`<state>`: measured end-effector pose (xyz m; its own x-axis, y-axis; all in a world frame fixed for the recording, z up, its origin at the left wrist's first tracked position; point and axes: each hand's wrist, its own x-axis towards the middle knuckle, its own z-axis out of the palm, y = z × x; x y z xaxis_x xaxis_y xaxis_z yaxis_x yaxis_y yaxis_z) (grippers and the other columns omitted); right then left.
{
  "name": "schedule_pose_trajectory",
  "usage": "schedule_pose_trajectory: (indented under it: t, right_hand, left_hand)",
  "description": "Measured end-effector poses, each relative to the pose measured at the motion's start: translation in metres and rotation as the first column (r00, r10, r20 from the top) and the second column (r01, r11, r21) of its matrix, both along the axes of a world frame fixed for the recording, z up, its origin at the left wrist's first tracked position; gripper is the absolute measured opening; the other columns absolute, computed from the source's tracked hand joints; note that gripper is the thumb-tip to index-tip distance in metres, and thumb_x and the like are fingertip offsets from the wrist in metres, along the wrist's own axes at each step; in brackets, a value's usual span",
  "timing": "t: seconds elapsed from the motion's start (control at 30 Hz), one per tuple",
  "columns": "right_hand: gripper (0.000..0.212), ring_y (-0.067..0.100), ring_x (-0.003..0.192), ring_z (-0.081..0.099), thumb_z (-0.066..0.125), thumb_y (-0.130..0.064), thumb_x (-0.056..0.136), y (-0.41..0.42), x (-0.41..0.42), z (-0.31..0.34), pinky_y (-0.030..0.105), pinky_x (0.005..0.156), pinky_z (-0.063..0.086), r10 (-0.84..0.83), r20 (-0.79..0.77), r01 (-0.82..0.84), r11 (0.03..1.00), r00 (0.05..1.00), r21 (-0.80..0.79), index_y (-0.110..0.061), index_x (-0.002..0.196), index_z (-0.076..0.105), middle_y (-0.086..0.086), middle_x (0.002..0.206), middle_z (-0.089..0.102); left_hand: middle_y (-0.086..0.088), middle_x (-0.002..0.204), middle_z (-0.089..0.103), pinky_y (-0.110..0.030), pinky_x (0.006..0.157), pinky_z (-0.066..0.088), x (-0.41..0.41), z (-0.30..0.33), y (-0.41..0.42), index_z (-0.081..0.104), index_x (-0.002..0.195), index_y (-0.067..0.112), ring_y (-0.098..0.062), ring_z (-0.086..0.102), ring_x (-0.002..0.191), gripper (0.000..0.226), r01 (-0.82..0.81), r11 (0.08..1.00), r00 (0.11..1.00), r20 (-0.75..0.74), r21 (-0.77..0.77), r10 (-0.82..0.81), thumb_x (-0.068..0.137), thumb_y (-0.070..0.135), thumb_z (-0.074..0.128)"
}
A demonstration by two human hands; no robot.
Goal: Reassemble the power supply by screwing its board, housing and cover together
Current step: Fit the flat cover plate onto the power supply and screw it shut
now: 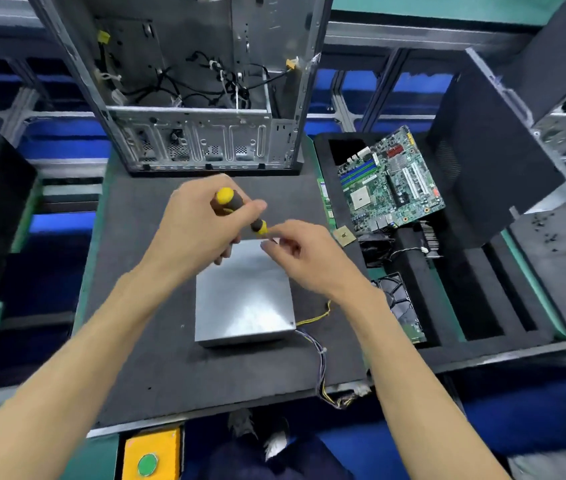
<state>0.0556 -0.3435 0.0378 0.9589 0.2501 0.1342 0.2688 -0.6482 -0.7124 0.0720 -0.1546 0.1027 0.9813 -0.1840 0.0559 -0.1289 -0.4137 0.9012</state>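
Note:
The power supply (245,299) is a closed grey metal box lying flat in the middle of the dark foam mat (143,341). A bundle of coloured wires (321,362) runs out of its near right corner. My left hand (202,230) grips a yellow and black screwdriver (236,206), whose shaft points down to the right over the box's far edge. My right hand (304,258) hovers at the box's far right corner with its fingers pinched at the screwdriver's tip. Whether a screw sits between those fingers is hidden.
An open computer case (198,91) stands upright at the back of the mat. To the right, a black foam tray (475,306) holds a green motherboard (392,181), a fan and a drive. A black side panel (493,150) leans at far right. A yellow box with a green button (148,459) sits below.

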Motion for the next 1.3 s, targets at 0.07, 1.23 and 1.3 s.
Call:
schedule_pose_trajectory:
  t: [0.07, 1.23, 1.3]
  right_hand:
    - [0.021, 0.007, 0.061, 0.051, 0.058, -0.024, 0.099, 0.002, 0.001, -0.005, 0.023, 0.059, 0.037, 0.031, -0.050, -0.033, 0.999, 0.998, -0.042, -0.016, 0.095, 0.076, -0.007, 0.067, 0.058]
    - [0.026, 0.015, 0.069, 0.070, 0.045, -0.017, 0.103, -0.020, 0.010, -0.049, 0.040, 0.074, 0.061, -0.200, -0.205, 0.250, 0.934, 0.958, 0.256, -0.024, 0.090, 0.067, -0.006, 0.077, 0.071]
    - [0.025, 0.013, 0.069, 0.070, 0.046, -0.016, 0.104, -0.020, 0.011, -0.048, 0.041, 0.075, 0.061, -0.197, -0.192, 0.239, 0.944, 0.961, 0.227, -0.023, 0.092, 0.067, -0.006, 0.076, 0.071]
  left_hand:
    - [-0.009, 0.064, 0.067, -0.028, 0.035, 0.044, 0.007, -0.010, -0.010, 0.065, 0.083, 0.014, -0.020, 0.054, 0.041, 0.024, 0.078, 0.991, 0.997, 0.008, -0.106, -0.078, 0.085, 0.035, 0.077]
    - [0.009, 0.127, 0.059, -0.026, 0.106, 0.021, 0.003, -0.120, -0.017, 0.051, 0.141, 0.025, -0.013, 0.048, 0.118, 0.061, 0.126, 0.834, 0.973, 0.096, 0.538, -0.208, 0.088, 0.053, 0.061]
    - [0.009, 0.127, 0.059, -0.026, 0.107, 0.021, 0.003, -0.121, -0.016, 0.051, 0.141, 0.025, -0.012, 0.048, 0.119, 0.061, 0.128, 0.836, 0.974, 0.094, 0.534, -0.208, 0.088, 0.053, 0.061]
